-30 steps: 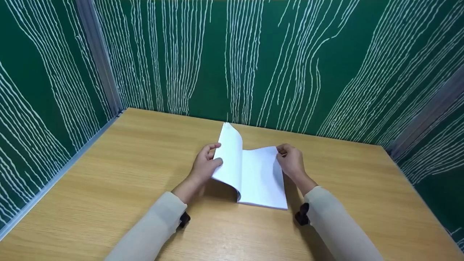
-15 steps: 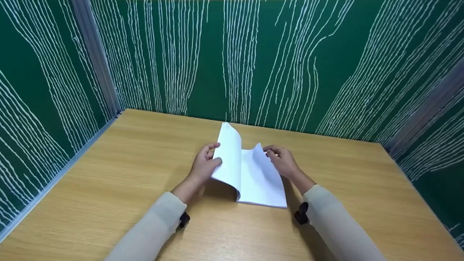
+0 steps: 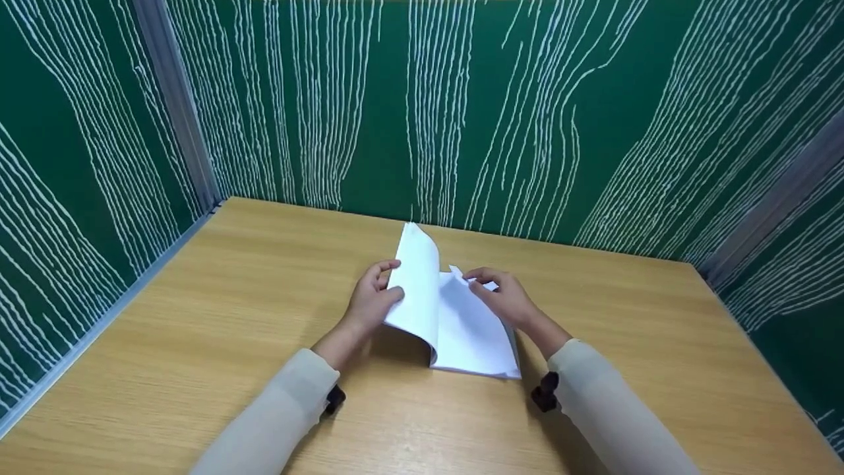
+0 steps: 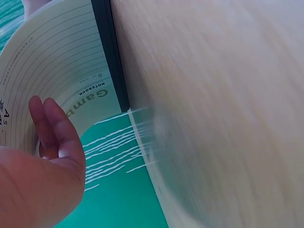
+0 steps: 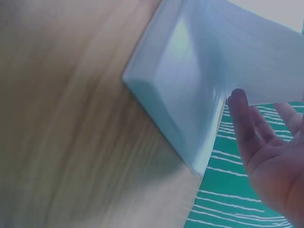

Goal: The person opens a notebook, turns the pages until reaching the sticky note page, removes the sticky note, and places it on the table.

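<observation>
Bending over toward the spine, one page [image 3: 471, 323] of the white book [image 3: 417, 290] hangs from the person's right grip [image 3: 508, 300] — thumb on one face, fingers on the other, pinching it near its far edge. That page lies to the left of the right grip and just under it, its tip poking out beyond the fingertips toward the spine [image 4: 111, 57]. The book's long axis runs away from the person, and the spine sits between the two grips. For this page, the right grip is clearly the nearer one. Across from it, the left grip [image 3: 372, 303] holds the raised left part of the book, thumb on the paper, fingers against the printed cover [image 4: 61, 61].

Counting up: one book, lying open in the middle of the worktop [image 3: 198, 316]; two grips, both occupied; two pale sleeves [image 3: 264, 422]; three green walls [image 3: 382, 132] streaked white. How many leaves the left grip holds — I can't tell.
</observation>
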Motion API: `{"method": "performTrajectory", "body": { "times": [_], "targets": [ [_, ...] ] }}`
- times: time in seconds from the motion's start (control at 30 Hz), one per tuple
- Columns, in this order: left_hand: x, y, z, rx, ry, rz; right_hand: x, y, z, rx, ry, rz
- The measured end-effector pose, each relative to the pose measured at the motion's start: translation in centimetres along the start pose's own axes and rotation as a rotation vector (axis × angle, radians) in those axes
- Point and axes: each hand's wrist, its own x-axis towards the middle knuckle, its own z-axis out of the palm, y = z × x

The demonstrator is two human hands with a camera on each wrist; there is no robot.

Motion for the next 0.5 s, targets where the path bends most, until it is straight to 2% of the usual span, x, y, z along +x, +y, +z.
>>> {"method": "performTrajectory", "body": {
  "times": [0.13,0.3,0.5],
  "targets": [
    [-0.6,0.9,0.1,0.002,-0.015,0.005,-0.3,-0.6,0.3,0.034,-0.02,0.018],
    [-1.9,2.3,0.2,0.01,-0.026,0.0,-0.4,-1.2,0.8,0.017,-0.05,-0.047],
    [-2.0,2.0,0.0,0.026,-0.024,-0.017,-0.7,-2.0,1.5,-0.036,-0.073,-0.066]
  ]
}}
